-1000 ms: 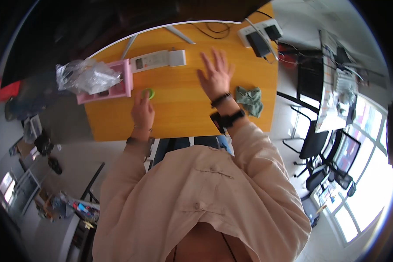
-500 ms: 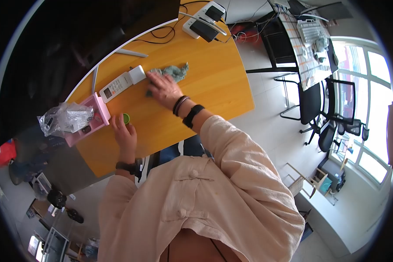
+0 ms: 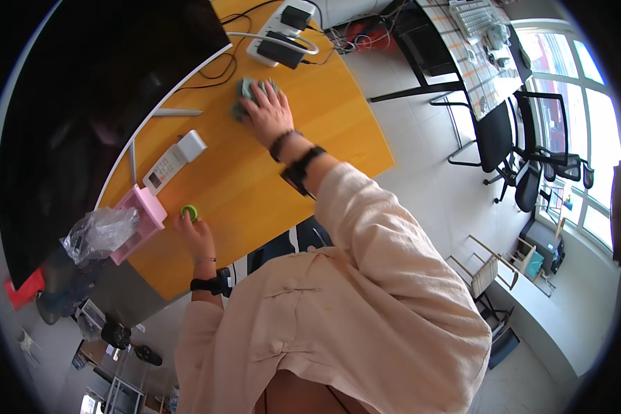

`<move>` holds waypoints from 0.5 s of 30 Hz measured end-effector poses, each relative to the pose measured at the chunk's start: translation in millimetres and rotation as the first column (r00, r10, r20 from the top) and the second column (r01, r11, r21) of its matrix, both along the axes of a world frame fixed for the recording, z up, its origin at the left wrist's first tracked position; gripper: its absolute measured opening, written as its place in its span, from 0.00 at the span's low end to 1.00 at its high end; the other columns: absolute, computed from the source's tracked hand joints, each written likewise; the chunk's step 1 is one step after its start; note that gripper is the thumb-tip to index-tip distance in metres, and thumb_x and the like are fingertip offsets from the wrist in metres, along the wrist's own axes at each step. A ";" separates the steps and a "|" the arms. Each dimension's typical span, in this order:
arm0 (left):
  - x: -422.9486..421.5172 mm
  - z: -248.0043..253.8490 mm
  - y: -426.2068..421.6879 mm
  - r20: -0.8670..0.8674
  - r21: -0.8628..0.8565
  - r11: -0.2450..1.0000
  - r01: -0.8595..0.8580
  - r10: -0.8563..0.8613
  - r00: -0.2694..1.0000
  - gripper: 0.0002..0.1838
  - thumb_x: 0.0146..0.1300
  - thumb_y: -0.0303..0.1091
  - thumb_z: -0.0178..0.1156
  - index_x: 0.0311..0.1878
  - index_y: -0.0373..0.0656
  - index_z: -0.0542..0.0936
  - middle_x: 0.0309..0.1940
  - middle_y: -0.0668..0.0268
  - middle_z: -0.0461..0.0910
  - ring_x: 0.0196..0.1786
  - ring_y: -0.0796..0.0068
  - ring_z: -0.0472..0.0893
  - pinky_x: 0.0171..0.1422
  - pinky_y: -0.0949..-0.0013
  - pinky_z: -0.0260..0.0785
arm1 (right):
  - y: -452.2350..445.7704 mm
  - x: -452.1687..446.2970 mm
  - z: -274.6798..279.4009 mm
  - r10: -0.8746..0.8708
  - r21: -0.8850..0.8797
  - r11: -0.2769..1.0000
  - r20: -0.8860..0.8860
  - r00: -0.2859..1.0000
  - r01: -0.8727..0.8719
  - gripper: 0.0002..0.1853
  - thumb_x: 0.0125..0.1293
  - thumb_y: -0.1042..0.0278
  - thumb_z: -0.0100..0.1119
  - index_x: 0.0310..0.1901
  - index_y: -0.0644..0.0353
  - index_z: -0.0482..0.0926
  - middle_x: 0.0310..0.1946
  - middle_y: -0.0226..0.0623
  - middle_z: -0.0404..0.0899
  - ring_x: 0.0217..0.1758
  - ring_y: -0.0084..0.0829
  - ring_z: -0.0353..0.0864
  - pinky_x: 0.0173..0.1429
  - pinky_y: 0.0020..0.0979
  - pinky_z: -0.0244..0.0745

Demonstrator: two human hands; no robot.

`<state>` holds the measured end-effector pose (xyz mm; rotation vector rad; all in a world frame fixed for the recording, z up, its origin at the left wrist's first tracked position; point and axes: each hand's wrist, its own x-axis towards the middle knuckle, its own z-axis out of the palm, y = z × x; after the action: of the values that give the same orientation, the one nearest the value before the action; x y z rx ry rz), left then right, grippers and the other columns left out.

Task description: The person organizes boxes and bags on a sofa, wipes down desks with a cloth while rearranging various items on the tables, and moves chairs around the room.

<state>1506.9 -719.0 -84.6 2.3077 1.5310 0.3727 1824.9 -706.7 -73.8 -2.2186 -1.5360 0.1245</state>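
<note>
cloth (image 3: 244,91) partly hidden under right hand (image 3: 270,120); remote buttons (image 3: 165,166) unreadable

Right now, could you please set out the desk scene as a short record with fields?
right hand: over the green cloth, on the desk
left hand: at the green ring, hold unclear
pink tray: clear plastic bag lying partly over it
remote control: between pink tray and white block
power strip: black adapters on it

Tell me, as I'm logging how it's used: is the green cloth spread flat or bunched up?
Bunched up: the cloth shows as a crumpled wad beneath the right hand, poking out around it; the rest is hidden.
</note>
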 end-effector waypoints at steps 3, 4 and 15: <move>0.5 2.4 -1.2 0.040 0.108 0.994 -0.001 -0.003 0.999 0.19 0.55 0.25 0.53 0.51 0.36 0.69 0.54 0.53 0.61 0.47 0.56 0.72 0.43 0.67 0.73 | -90.9 30.0 1.1 -0.022 0.014 1.000 0.008 1.000 0.022 0.19 0.53 0.64 0.55 0.49 0.46 0.71 0.58 0.39 0.63 0.60 0.42 0.62 0.60 0.47 0.56; -0.5 -0.2 -1.8 0.035 0.106 0.994 -0.003 0.000 0.999 0.19 0.55 0.25 0.53 0.51 0.36 0.69 0.54 0.53 0.61 0.47 0.56 0.72 0.43 0.67 0.73 | -112.4 43.9 7.2 -0.146 -0.140 0.979 0.041 0.988 0.151 0.18 0.53 0.68 0.53 0.48 0.48 0.72 0.57 0.41 0.64 0.58 0.44 0.65 0.59 0.48 0.58; 6.6 -3.2 0.9 -0.066 0.139 0.986 -0.094 0.103 0.992 0.19 0.51 0.22 0.51 0.50 0.36 0.69 0.50 0.49 0.67 0.54 0.50 0.67 0.56 0.57 0.61 | -183.5 -21.5 4.9 0.395 -0.046 0.915 -0.103 0.913 -0.401 0.20 0.51 0.68 0.52 0.49 0.44 0.72 0.62 0.38 0.57 0.65 0.42 0.56 0.63 0.41 0.56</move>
<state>1513.5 -718.1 -87.9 2.3772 1.7090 0.4348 1803.4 -890.2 -68.9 -1.8849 -1.9372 0.3998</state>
